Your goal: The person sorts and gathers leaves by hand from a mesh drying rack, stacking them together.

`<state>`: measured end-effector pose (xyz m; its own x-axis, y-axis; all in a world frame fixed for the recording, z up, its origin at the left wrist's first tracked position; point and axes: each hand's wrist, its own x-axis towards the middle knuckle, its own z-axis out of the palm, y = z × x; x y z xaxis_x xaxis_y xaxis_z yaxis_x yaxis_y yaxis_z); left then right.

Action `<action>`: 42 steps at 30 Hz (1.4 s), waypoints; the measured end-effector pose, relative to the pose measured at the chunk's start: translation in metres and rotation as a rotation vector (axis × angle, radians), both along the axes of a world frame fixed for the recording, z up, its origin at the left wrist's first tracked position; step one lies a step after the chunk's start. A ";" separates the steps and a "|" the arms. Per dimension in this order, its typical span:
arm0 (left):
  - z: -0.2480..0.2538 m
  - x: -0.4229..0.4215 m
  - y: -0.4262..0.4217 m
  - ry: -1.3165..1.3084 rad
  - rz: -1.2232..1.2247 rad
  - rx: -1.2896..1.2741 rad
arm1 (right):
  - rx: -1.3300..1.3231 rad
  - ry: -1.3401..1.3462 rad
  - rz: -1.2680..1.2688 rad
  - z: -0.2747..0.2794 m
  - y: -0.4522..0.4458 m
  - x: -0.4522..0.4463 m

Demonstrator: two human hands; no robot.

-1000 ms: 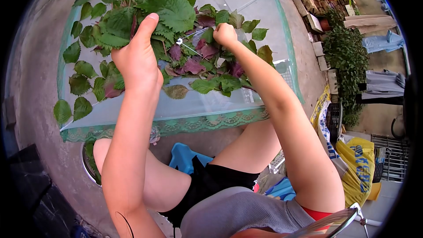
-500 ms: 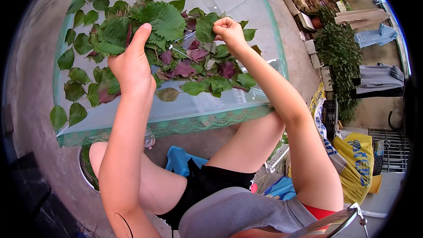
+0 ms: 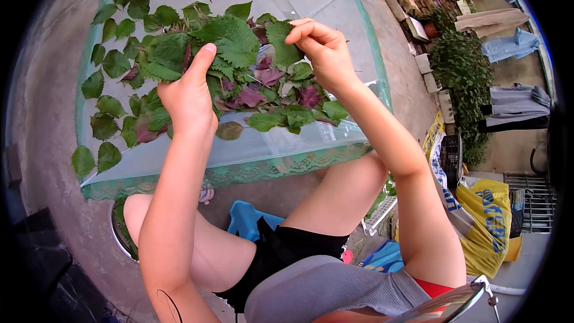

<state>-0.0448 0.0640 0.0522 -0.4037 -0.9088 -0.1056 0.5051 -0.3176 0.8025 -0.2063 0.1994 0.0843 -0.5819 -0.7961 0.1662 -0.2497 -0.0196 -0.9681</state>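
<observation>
My left hand (image 3: 188, 96) is closed round a bunch of large green leaves (image 3: 230, 41), its thumb pressed on top. To the right, my right hand (image 3: 323, 51) pinches a single green leaf (image 3: 281, 42) between thumb and fingers, a little apart from the bunch. Beneath both hands, green and purple leaves (image 3: 251, 96) lie heaped on a pale mesh cover (image 3: 239, 148) with a green lace edge. Separate green leaves (image 3: 109, 106) are spread over the left part of the mesh.
A blue stool (image 3: 244, 218) is between my legs. At the right are a yellow bag (image 3: 487, 221), a black basket (image 3: 449, 158), a green bush (image 3: 460, 78) and hanging clothes (image 3: 517, 106). A round container (image 3: 122, 230) stands below the mesh's left corner.
My right hand has risen from the heap with a green leaf and moved left toward the bunch. My left hand keeps its hold on the bunch.
</observation>
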 end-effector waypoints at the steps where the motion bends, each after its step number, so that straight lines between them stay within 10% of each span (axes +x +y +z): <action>1: -0.001 0.000 0.000 0.010 -0.022 0.007 | -0.029 0.027 0.043 0.003 0.000 0.001; 33: 0.013 0.002 -0.007 0.130 0.040 0.006 | 0.084 0.237 -0.212 -0.015 -0.029 -0.026; 42: 0.015 0.001 -0.006 0.112 0.103 -0.049 | 1.018 0.815 -0.057 -0.135 -0.012 -0.096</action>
